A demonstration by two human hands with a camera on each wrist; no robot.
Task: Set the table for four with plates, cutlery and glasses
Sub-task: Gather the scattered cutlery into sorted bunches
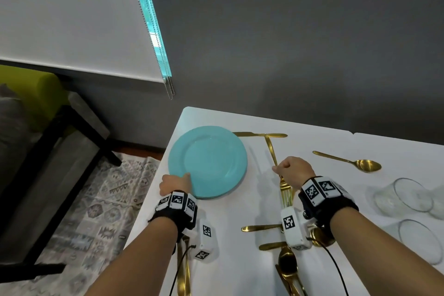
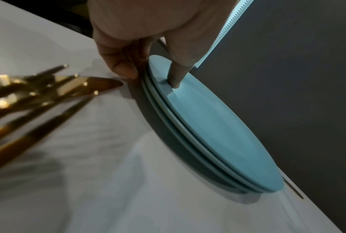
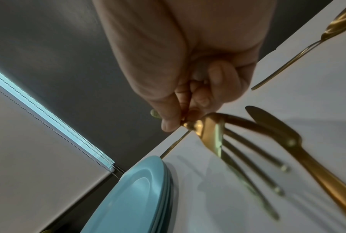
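**A:** What is your left hand doing?

**B:** It grips the near left edge of the stack of turquoise plates, left of centre in the head view. In the left wrist view your thumb presses down on the top plate's rim while your fingers curl at the stack's edge. The stack lies flat on the white table, near its far left corner.

**A:** And your right hand?

**B:** It is closed around a gold fork just right of centre in the head view. The right wrist view shows you pinching the fork's neck, with the tines pointing back toward your wrist above the tabletop.

**A:** Where is the rest of the cutlery?

**B:** A gold knife lies along the far edge of the table, just right of the plates. A gold spoon lies apart at centre right. More gold pieces sit at the bottom of the frame between your forearms, and others show under your left wrist.

**A:** And the glasses?

**B:** Clear glasses are at the right edge of the frame, well apart from the plates.
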